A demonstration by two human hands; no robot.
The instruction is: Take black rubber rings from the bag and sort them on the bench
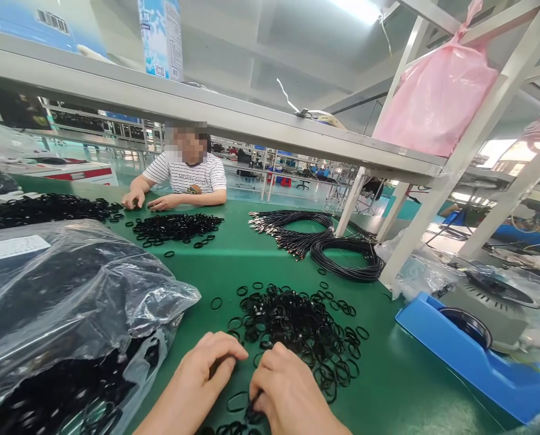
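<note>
A heap of small black rubber rings [297, 329] lies on the green table [415, 386] in front of me. My left hand [204, 374] rests at the near edge of the heap with its fingers curled down onto the rings; what they grip is hidden. My right hand [285, 389] sits beside it, fingers bent over a few rings by the near edge, with a loose ring [237, 402] between the two hands.
A big clear plastic bag of black rings [70, 314] fills the near left. Coiled black cables [324, 241] lie mid-table, a blue tape dispenser [473, 356] at right. A person in a striped shirt [185, 175] works opposite beside more rings [174, 228]. A shelf frame post [451, 175] stands right.
</note>
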